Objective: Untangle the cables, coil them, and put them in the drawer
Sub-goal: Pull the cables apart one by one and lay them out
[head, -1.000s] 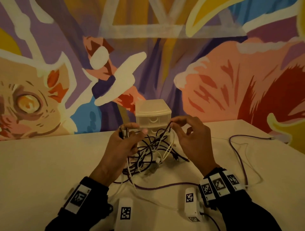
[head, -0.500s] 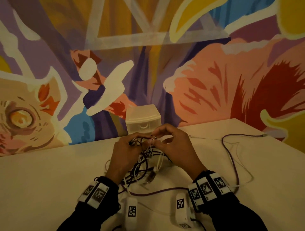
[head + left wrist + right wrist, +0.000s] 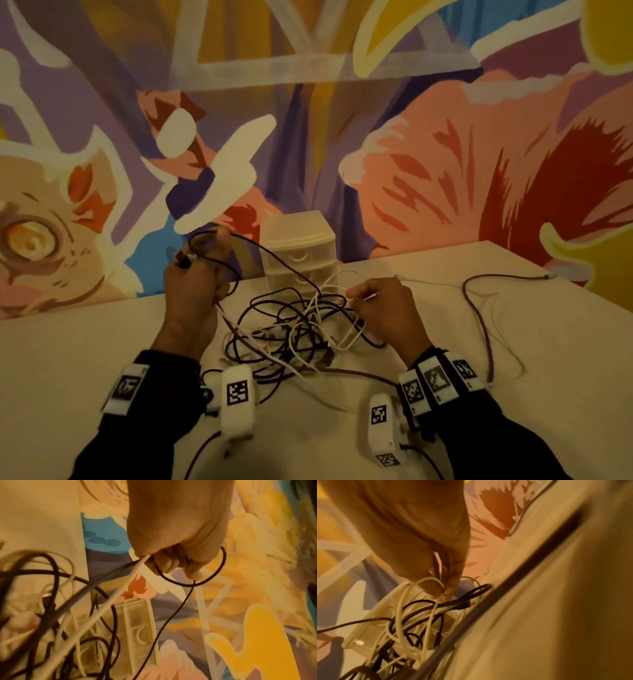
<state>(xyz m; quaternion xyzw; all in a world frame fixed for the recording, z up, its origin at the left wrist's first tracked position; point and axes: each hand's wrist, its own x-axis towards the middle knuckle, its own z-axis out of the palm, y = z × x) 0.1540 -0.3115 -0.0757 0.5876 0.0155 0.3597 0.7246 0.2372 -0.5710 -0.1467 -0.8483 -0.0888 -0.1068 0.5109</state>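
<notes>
Head view, left hand: the left hand [image 3: 195,274] is being held raised, left of the drawer unit [image 3: 298,251], with its fingers clenched round a thin black cable [image 3: 274,255] that is looped over the thumb.
Head view, right hand: the right hand [image 3: 383,308] is being kept low, in front of and right of the drawer unit, with thumb and fingertip pinched together on a white cable [image 3: 320,301].
Head view, tangle: the tangle of cables [image 3: 294,335] is being left on the table [image 3: 68,342] just in front of the drawer unit, between the two hands.
Head view, purple cable: a purple cable [image 3: 479,325] is seen lying on the table, well right of the drawer unit.
Left wrist view: the left hand [image 3: 178,536] is being shown fisted on the black cable [image 3: 173,609] and on a white strand; the drawer unit [image 3: 133,626] is seen beyond, its drawers closed.
Right wrist view: the right hand [image 3: 423,536] is being shown with fingertips pressed together on the white cable [image 3: 430,615], directly above the tangle [image 3: 412,631].
</notes>
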